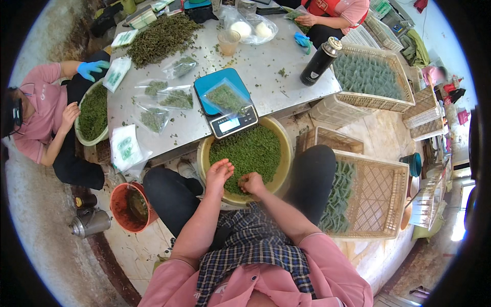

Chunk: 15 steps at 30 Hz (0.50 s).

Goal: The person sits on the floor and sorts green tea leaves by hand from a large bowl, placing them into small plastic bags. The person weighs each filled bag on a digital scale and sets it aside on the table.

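Note:
A yellowish plastic basin [286, 161] full of small green peppercorns [253, 151] stands between my knees. My left hand [219, 174] is over its near left side, fingers loosely spread with nothing visible in them. My right hand [251, 183] dips its curled fingertips to the peppercorns at the near side; whether it pinches some is hidden. Beyond the basin, a blue digital scale [228, 124] sits at the table edge. On it lies a clear bag of peppercorns [226, 96]. More filled clear bags [177, 99] lie left of the scale.
The metal table [276, 82] also holds a dark pile of peppercorns [161, 40], printed bags [126, 147] and a black thermos [320, 61]. Plastic crates [378, 192] stand at right, an orange bucket [126, 207] at left. One co-worker [46, 103] sits left, another [341, 15] across.

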### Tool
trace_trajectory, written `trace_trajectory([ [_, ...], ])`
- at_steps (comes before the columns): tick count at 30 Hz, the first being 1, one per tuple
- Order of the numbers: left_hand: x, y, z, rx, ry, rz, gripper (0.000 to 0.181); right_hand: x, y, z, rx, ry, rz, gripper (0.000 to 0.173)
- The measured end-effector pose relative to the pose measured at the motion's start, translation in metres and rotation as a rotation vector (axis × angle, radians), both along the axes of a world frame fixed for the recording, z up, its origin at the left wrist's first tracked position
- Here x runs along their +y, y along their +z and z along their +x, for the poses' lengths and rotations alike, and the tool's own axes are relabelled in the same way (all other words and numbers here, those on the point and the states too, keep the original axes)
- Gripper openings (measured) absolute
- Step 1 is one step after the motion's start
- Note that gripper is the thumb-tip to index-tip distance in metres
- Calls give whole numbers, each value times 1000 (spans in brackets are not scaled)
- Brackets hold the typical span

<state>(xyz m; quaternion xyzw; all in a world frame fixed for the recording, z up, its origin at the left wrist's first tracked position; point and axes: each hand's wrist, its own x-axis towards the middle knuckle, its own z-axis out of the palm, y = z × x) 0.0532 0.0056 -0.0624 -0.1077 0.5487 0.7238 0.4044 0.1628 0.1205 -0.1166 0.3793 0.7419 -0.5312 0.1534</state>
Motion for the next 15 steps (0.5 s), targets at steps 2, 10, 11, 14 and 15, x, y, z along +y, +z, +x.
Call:
trace_trajectory([
  [2, 2, 3, 0, 10, -1, -2, 24, 10, 22, -6, 164, -189, -133, 17],
  [10, 3, 3, 2, 14, -41, 2, 24, 64, 169, -114, 631, -318, 442, 20],
  [11, 4, 4, 1, 11, -46, 2, 24, 68, 174, -129, 687, -318, 512, 25],
  [14, 3, 7, 0, 3, -26, 9, 24, 75, 171, -143, 671, -212, 507, 30],
  [15, 2, 7, -1, 6, -11, 8, 24, 75, 169, -140, 751, -207, 577, 30],
])
